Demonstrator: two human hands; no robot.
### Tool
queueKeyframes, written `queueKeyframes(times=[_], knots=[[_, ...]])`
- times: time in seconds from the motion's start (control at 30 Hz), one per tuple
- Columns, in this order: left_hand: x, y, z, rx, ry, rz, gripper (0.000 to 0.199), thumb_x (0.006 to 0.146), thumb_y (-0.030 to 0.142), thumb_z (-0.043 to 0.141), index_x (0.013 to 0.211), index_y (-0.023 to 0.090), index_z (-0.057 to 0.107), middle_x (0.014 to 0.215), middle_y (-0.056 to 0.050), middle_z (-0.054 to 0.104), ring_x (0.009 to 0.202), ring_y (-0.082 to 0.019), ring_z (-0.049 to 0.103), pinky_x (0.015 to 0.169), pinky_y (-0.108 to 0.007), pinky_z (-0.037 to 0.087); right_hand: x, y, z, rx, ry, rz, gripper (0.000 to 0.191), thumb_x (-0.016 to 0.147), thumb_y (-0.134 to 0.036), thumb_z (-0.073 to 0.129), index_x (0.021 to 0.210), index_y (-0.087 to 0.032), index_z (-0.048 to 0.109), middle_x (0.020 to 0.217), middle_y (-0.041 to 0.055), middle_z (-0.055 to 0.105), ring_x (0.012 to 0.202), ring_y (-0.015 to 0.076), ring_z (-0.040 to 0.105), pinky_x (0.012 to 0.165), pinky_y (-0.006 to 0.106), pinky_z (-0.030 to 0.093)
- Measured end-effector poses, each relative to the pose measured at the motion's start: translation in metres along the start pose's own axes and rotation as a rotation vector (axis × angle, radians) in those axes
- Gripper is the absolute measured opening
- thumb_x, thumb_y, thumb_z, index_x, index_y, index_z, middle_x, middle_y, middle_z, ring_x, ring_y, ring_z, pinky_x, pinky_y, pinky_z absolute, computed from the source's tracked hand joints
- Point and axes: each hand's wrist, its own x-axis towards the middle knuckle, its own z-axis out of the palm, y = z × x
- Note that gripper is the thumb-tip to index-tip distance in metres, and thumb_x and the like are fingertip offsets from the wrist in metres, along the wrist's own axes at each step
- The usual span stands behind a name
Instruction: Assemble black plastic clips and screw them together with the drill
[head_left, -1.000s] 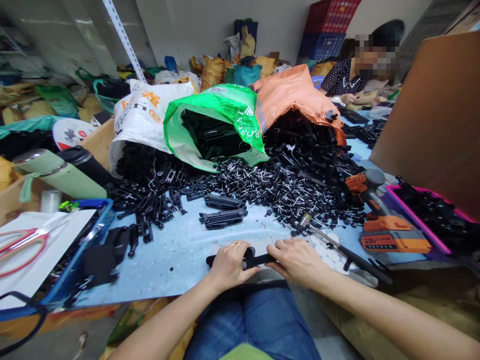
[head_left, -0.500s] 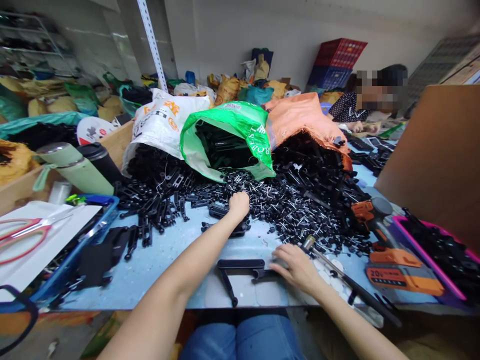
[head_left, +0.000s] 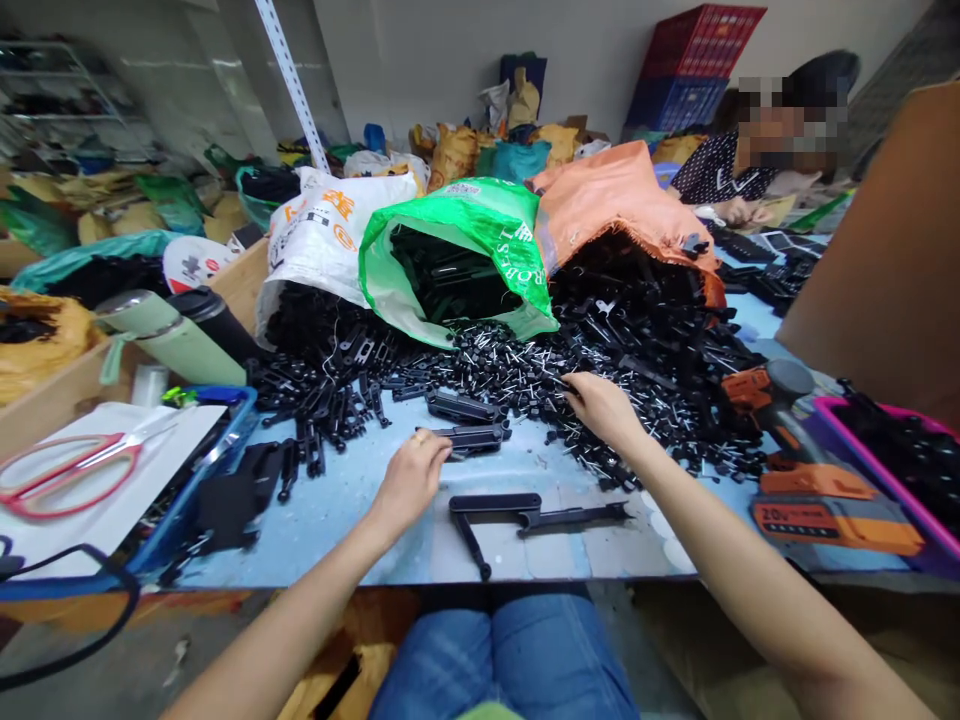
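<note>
My left hand [head_left: 411, 478] has its fingers pressed together at the left end of a black plastic part [head_left: 476, 438], beside another black part [head_left: 461, 407]. My right hand [head_left: 604, 408] is closed at the edge of the heap of small black pieces with metal pins [head_left: 637, 400]; what its fingertips hold, if anything, is too small to name. In front of both hands a jointed black arm [head_left: 495, 503] lies on the light blue table [head_left: 360, 530], with a forked black piece [head_left: 574, 517] at its right end.
White [head_left: 330, 235], green [head_left: 480, 215] and orange [head_left: 607, 195] sacks spill black parts behind the heap. An orange power drill [head_left: 832, 510] and pink-rimmed bin [head_left: 885, 500] stand right. Red-handled scissors [head_left: 71, 480] lie left. A person [head_left: 727, 175] sits back right.
My left hand has moved from the heap's edge down and left to the black part. My right hand has moved from the forked piece up to the heap. The view has shifted slightly.
</note>
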Motion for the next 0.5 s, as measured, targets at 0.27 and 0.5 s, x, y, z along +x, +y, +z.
queueKeyframes(times=[0.27,0.5], knots=[[-0.049,0.011,0.0,0.136,-0.137,0.002,0.021,0.088,0.011,0.037,0.089,0.016,0.058,0.085,-0.007,0.053,0.083,-0.02,0.051,0.074,-0.035,0.047,-0.069,-0.053,-0.026,0.507,-0.032,-0.091,0.016,0.087,-0.032,0.049,0.09,-0.02,0.059,0.087,0.0049,0.061,0.079,0.0161,0.058,0.071,0.028,0.047],[-0.052,0.024,0.008,0.22,-0.109,0.159,0.017,0.088,0.01,0.04,0.088,0.016,0.057,0.083,-0.007,0.055,0.083,-0.021,0.051,0.072,-0.034,0.047,-0.089,-0.082,-0.026,0.541,-0.252,-0.112,0.014,0.085,-0.031,0.052,0.083,-0.02,0.059,0.077,0.0028,0.063,0.069,0.0142,0.058,0.063,0.025,0.044]])
